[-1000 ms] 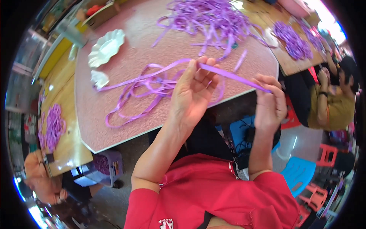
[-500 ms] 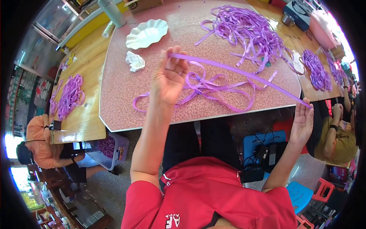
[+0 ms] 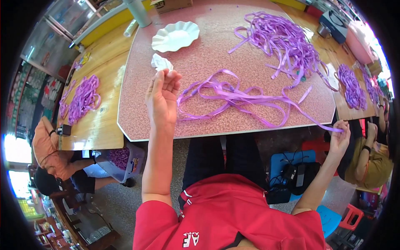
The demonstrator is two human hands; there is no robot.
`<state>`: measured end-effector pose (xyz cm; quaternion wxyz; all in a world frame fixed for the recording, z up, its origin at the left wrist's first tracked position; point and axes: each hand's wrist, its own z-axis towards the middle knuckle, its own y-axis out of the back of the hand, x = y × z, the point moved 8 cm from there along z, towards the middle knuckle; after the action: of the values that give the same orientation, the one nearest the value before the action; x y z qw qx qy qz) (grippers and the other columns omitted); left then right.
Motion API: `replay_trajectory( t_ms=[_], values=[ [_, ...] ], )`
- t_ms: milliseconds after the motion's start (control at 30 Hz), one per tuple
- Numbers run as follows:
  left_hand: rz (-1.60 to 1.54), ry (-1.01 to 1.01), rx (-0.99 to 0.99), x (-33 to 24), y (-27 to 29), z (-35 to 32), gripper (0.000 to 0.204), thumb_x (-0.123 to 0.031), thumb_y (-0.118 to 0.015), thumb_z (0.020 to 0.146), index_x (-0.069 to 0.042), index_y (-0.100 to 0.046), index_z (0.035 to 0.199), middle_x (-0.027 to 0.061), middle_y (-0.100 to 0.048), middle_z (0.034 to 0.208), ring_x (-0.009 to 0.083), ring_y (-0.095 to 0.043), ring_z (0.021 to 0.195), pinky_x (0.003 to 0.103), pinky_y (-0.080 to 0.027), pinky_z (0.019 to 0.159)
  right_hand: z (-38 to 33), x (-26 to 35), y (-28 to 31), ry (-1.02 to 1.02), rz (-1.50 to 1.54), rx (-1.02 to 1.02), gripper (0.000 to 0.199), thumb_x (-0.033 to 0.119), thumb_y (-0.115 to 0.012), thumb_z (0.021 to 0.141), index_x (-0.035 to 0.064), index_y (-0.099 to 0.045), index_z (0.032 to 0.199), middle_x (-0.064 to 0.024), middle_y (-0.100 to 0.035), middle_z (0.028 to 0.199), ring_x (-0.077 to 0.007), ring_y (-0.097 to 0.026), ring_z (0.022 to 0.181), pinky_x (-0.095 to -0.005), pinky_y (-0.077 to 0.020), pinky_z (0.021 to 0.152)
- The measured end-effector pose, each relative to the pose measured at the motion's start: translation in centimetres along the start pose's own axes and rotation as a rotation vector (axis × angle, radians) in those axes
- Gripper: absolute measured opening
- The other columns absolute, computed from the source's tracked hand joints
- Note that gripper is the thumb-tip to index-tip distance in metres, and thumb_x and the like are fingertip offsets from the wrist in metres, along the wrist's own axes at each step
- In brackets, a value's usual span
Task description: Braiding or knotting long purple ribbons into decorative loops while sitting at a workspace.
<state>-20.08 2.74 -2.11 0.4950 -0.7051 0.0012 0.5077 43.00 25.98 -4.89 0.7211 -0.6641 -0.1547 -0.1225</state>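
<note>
My right hand, out past the table's right front corner, pinches the end of a purple ribbon. From there the ribbon runs back to a loose tangle of purple ribbon loops in front of me. Above the tabletop's left part, my left hand is raised with its fingers loosely curled and slightly apart. No ribbon shows in it. Behind its fingertips lies a crumpled white tissue. A short loose piece of ribbon rests near the right edge.
A large heap of purple ribbons lies far right, and a scalloped white dish far left. More ribbon bundles are on the wooden side tables. Co-workers sit left and right. A plastic bin stands below at left.
The ribbon stretched between my hands has come away from the left hand and dropped onto the table. My left hand has moved left and down. The right hand still holds its end, slightly lower.
</note>
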Motion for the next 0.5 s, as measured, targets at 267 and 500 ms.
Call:
replay_trajectory(
  t_ms=[267,500],
  values=[
    [0.340,0.392,0.854,8.9,-12.8,-15.0,0.038,-0.027,-0.040,0.105,0.001,-0.064,0.113,0.0112,-0.071,0.105,0.0197,-0.064,0.102,0.034,-0.044,0.098,-7.3,-8.6,-20.0,0.171,-0.544,0.386,0.026,0.017,-0.052,0.100,-0.0030,-0.058,0.115,-0.0142,-0.062,0.114,-0.0231,-0.061,0.100,-0.0441,-0.0473,0.099],
    [0.110,0.415,1.272,14.7,-22.2,-24.5,0.080,-0.054,-0.038,0.100,0.000,-0.014,0.153,0.0195,-0.019,0.157,0.0287,-0.014,0.147,0.040,-0.009,0.118,-13.8,-13.4,-26.8,0.545,-1.030,0.653,0.019,0.002,-0.059,0.089,-0.0024,-0.062,0.108,-0.0206,-0.059,0.121,-0.0335,-0.056,0.118,-0.0461,-0.0420,0.102]
  ],
)
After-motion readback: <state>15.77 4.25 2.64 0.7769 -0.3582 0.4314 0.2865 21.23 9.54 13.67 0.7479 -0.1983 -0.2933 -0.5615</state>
